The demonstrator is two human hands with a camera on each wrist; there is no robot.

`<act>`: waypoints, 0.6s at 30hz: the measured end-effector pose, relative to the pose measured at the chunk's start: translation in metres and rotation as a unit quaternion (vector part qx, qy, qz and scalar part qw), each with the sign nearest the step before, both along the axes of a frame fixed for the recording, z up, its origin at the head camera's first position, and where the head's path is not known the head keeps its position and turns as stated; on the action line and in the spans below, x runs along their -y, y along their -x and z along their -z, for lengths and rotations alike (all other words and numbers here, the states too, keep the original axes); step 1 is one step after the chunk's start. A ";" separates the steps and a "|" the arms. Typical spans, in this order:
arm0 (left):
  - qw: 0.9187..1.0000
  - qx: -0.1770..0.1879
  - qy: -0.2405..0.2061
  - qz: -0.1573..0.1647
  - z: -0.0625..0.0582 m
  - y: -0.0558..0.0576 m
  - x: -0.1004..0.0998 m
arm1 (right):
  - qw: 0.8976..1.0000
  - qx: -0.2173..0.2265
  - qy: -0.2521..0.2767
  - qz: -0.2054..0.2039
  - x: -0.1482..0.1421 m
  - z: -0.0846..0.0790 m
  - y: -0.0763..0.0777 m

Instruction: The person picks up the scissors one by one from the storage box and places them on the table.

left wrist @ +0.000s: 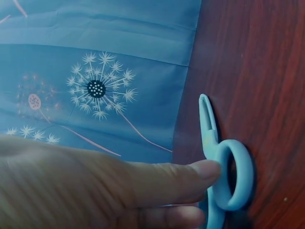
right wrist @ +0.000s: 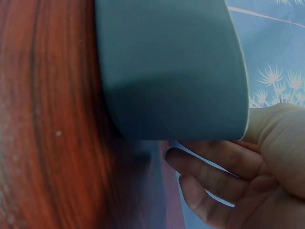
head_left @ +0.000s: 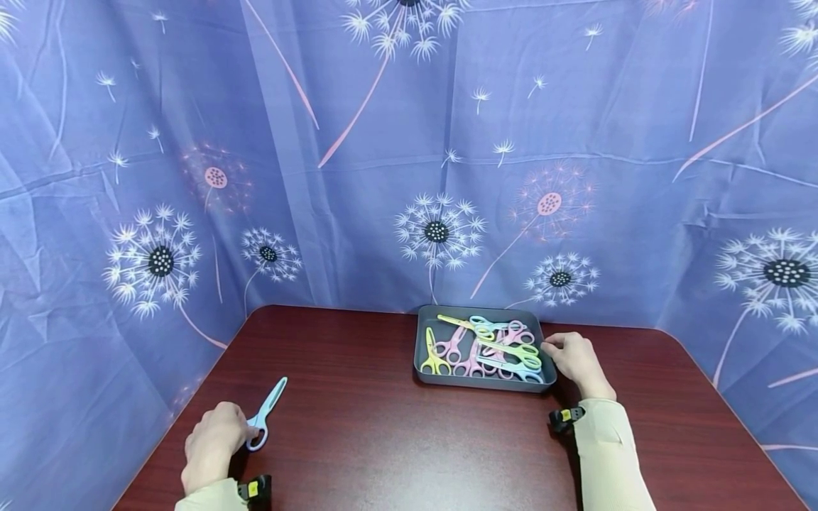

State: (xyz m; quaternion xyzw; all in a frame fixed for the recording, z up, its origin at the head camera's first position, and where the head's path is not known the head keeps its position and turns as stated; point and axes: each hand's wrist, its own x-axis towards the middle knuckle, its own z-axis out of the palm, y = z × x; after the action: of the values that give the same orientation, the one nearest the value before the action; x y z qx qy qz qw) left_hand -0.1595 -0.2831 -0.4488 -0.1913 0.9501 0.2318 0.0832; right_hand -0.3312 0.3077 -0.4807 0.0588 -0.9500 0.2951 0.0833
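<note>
At the left of the table (head_left: 358, 433), left hand (head_left: 216, 438) pinches pale-blue scissors (head_left: 264, 411) by the handles, probably the safer end; right hand (head_left: 577, 363) grips a gray tray (head_left: 473, 382) (holding more scissors (head_left: 505, 348)), apparently steadying it.

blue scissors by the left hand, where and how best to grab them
Probably pinch the handle loops, coming from the person's near side: the blue scissors have their blades pointing away, leaving the loops beside the left hand.

Cream sleeves (head_left: 611, 458), black wrist cameras (head_left: 559, 421)
</note>
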 end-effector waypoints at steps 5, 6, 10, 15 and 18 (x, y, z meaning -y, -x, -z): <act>1.000 -0.015 0.003 0.006 -0.004 -0.001 0.000 | 1.000 -0.004 -0.005 -0.003 0.000 0.001 0.001; 1.000 -0.016 0.006 0.006 -0.005 0.000 0.000 | 1.000 -0.003 -0.006 -0.003 0.000 0.001 0.001; 1.000 -0.017 0.018 0.005 -0.008 0.000 -0.001 | 1.000 -0.003 -0.006 -0.005 0.001 0.000 0.002; 1.000 -0.017 0.011 0.007 -0.012 0.002 -0.005 | 1.000 -0.014 -0.009 -0.010 0.000 0.000 0.002; 1.000 -0.021 0.007 0.020 -0.013 0.004 -0.007 | 1.000 -0.016 -0.010 -0.010 -0.001 0.000 0.001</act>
State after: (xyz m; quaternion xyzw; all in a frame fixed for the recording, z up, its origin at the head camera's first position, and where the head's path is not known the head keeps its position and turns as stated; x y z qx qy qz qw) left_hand -0.1636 -0.2757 -0.4363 -0.1681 0.9569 0.2274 0.0664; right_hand -0.3322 0.3086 -0.4811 0.0742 -0.9508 0.2854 0.0950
